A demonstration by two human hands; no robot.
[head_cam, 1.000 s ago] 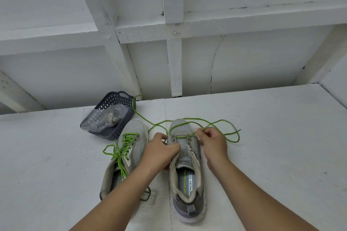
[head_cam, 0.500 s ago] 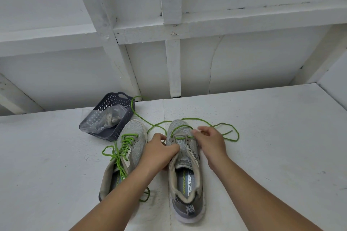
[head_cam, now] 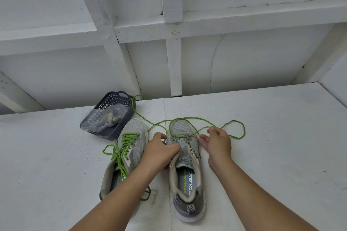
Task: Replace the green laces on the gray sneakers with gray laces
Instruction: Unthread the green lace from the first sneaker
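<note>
Two gray sneakers stand side by side on the white table. The left sneaker [head_cam: 135,129] is laced in green. The right sneaker [head_cam: 188,176] has its green lace [head_cam: 243,130] only through the front eyelets; the rest trails in loops over the table. My left hand [head_cam: 161,151] grips the right sneaker's left side by the eyelets. To the right of that shoe's toe, my right hand [head_cam: 218,141] has its curled fingertips on the green lace, thumb held apart. A clear bag [head_cam: 105,117] with something gray inside lies in a basket.
A dark gray perforated basket [head_cam: 114,98] sits at the back left of the shoes, with the loose lace running past its right side. A white wall with beams [head_cam: 174,65] rises directly behind the table's far edge.
My right hand has moved from the front eyelets out to the right of the toe, drawing the lace with it. The left hand keeps its grip on the shoe.
</note>
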